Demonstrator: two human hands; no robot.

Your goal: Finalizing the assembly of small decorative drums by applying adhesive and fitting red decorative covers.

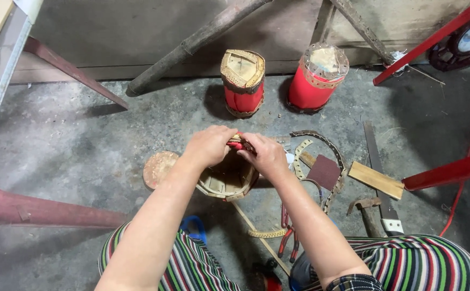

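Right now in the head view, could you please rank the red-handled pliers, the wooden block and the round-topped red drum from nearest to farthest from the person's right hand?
1. Red-handled pliers: on the floor just below the right hand, toward the person's knees.
2. Wooden block: out to the right, beside the saw blade.
3. Round-topped red drum: standing upright, farthest up by the wall.
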